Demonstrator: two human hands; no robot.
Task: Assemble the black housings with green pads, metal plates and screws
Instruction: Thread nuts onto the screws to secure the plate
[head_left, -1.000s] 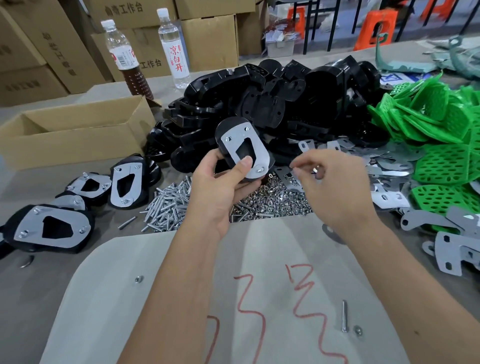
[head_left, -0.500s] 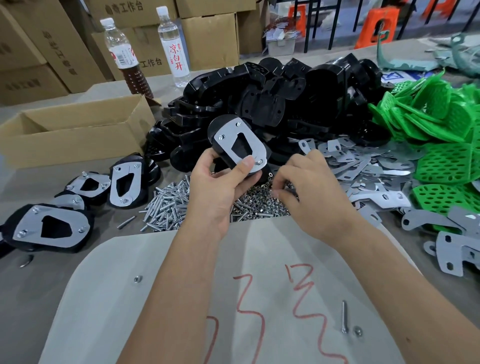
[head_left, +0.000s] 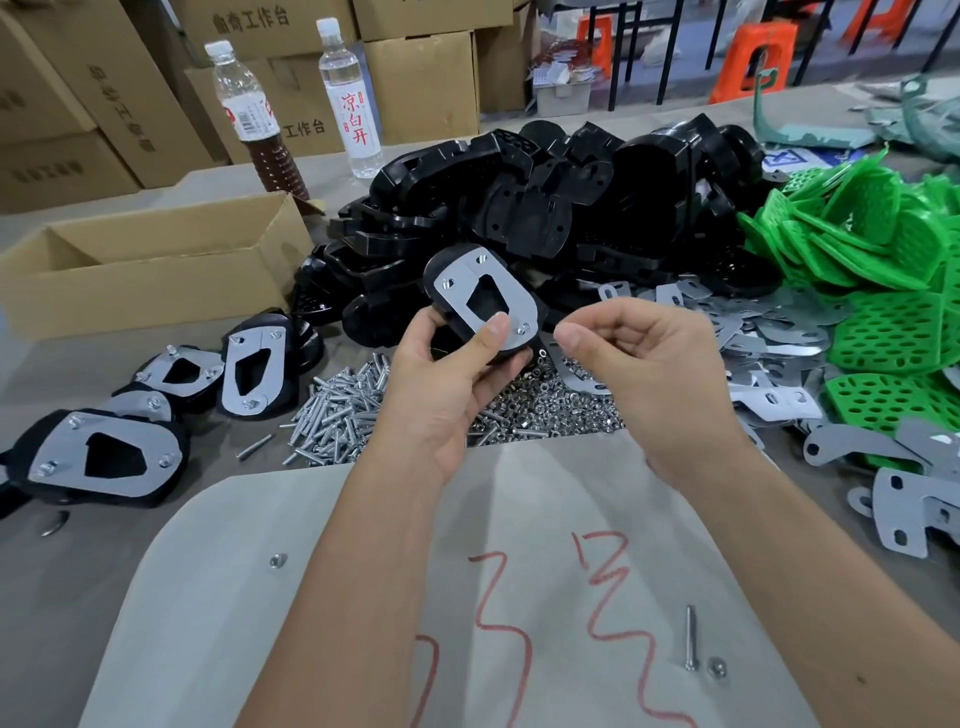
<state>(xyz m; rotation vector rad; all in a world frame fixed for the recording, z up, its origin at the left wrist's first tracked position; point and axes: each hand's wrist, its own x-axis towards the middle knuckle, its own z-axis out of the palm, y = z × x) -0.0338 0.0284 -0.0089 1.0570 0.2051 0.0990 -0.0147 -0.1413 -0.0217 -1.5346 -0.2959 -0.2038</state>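
A black housing (head_left: 470, 312) faced with a metal plate (head_left: 496, 296) is held tilted above heaps of screws (head_left: 340, 410) and nuts (head_left: 545, 408); black housings (head_left: 545, 208), green pads (head_left: 883, 270), loose plates (head_left: 753, 332) lie behind.

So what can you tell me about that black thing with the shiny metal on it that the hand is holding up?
The oval black plastic housing carries flat grey metal plates on its face, framing a dark opening in the middle. Screw heads show near the plates' corners. It is tilted, plated face towards the camera, held above the heap of small silver nuts. The left hand grips its lower edge, thumb pressed on the plate. The right hand hovers beside it, fingers pinched, not touching.
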